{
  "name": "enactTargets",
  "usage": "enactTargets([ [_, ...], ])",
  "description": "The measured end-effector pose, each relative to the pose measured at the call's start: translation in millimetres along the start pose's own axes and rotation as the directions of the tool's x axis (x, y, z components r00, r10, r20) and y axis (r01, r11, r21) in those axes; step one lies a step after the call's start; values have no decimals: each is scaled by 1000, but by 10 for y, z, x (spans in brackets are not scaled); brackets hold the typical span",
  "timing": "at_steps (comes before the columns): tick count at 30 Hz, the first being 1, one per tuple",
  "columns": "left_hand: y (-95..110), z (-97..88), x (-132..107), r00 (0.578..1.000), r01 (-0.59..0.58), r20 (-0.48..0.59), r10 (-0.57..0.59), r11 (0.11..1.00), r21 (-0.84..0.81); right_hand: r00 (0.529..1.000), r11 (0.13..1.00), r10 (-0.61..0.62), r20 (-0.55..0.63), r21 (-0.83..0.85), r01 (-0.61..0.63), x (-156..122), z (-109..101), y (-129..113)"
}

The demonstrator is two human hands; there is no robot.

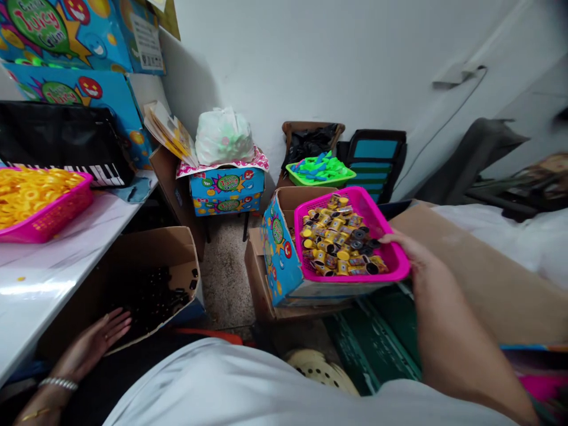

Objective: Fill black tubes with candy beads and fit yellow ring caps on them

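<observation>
My right hand [410, 251] grips the right rim of a pink plastic basket [370, 216]. Small yellow bottle-shaped pieces [332, 234], some with black or yellow ends, fill much of it. The basket is at the opening of a blue printed carton [281, 251]; whether it rests there is unclear. Low on the left, my left hand [109, 331] has its fingers stretched out, holding nothing. It is at the near edge of an open cardboard box [155, 239] with many small black parts [155, 290] inside.
A white table [57, 260] on the left carries a pink basket [73, 204] of yellow rings. Behind stand stacked gum cartons [110, 112], a white plastic bag [224, 136] and a green tray [322, 168]. Cardboard [470, 266] lies at right; a clog [322, 370] shows below.
</observation>
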State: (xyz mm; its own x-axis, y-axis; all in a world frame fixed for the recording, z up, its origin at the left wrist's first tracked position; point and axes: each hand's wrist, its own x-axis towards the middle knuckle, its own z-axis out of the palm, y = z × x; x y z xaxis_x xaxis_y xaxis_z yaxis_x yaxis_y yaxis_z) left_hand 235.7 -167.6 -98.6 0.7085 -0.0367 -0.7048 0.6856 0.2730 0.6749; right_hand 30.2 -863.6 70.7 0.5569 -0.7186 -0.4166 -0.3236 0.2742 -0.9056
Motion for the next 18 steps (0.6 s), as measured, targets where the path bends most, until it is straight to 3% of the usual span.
enactTargets([
  [4,-22,-69,87,1000,-5,13,5,1000,-16,995,996,52,81,-81,-46,156,201,109],
  [8,-30,-79,80,1000,-6,14,7,999,-39,984,984,54,170,-174,-24,418,605,220],
  [12,-11,-23,9,1000,-11,-23,10,999,-53,983,958,48,178,-286,5,685,944,275],
  [15,-12,-35,18,1000,-12,-19,11,998,-55,988,939,17,156,-343,38,822,1010,276],
  [18,-34,-115,99,1000,-13,16,14,998,-62,989,923,-35,143,-376,87,901,945,280],
])
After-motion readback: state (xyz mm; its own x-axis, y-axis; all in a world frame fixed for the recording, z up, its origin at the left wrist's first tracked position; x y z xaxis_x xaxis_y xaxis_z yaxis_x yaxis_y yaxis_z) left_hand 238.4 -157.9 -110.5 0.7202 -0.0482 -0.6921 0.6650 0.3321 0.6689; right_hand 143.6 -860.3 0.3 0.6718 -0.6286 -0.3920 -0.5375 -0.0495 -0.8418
